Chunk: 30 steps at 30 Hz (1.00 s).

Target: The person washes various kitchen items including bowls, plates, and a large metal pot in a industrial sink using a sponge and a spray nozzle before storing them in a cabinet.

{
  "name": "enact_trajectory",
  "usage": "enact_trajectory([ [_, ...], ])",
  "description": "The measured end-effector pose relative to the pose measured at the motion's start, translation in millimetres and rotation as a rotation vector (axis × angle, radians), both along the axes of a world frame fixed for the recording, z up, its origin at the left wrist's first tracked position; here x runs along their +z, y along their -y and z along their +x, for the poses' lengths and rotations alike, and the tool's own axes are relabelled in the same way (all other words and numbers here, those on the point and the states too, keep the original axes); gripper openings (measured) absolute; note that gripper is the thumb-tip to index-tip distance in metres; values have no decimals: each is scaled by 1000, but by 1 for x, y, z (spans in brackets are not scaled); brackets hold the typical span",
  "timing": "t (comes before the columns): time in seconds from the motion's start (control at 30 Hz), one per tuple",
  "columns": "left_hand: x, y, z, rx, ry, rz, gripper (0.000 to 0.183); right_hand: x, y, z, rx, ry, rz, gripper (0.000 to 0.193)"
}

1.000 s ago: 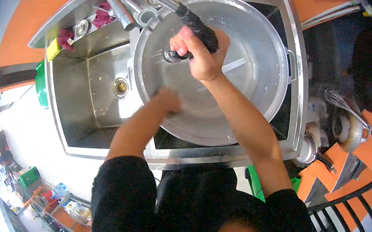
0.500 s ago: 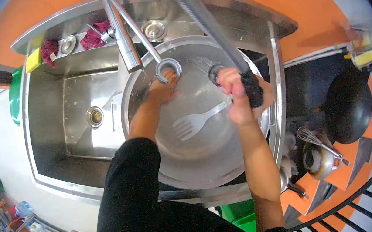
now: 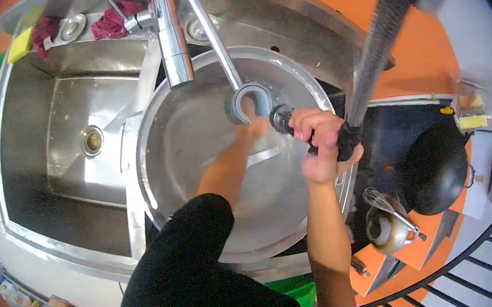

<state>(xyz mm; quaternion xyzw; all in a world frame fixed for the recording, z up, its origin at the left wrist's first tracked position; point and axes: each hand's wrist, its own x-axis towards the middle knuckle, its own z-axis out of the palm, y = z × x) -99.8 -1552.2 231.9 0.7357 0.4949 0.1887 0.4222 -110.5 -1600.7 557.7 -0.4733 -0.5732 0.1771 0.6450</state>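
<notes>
A large round metal basin [image 3: 157,190] sits over the right side of the sink. My right hand [image 3: 325,143] is wrapped round a black spray nozzle [image 3: 282,118] on a hose, its head pointing into the basin. My left hand [image 3: 253,129] is over the basin, beneath the grey ring holder [image 3: 262,98] of the tap. Motion blur and the ring hide its fingers, so I cannot tell if they are closed. Under my left forearm lies a white slotted spatula; only its handle [image 3: 266,156] shows well.
A chrome spout [image 3: 176,57] hangs over the basin's far left edge. To the left is a sink bowl [image 3: 96,105] with a drain. Dark red cloths [image 3: 108,25] and a yellow sponge [image 3: 20,45] line the back ledge. At right stand a black wok [image 3: 437,168] and a whisk [image 3: 383,204] on a pot.
My left hand has moved right and nearer, toward the nozzle, and its forearm now covers most of the spatula. The view has shifted and turned; my right hand still grips the nozzle.
</notes>
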Motion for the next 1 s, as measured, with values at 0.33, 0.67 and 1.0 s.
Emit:
enact_trajectory([
  [0.33, 6, 185, -50, -920, -47, 391, 58, 20, 15, 25, 85, 69, -62, 38],
  [0.67, 19, 7, -147, -717, -196, 400, 52, 12, 23, 26, 57, 95, -172, 34],
  [1.0, 25, 78, 35, -284, -149, 132, 69, 18, 28, 21, 94, 74, -238, 36],
])
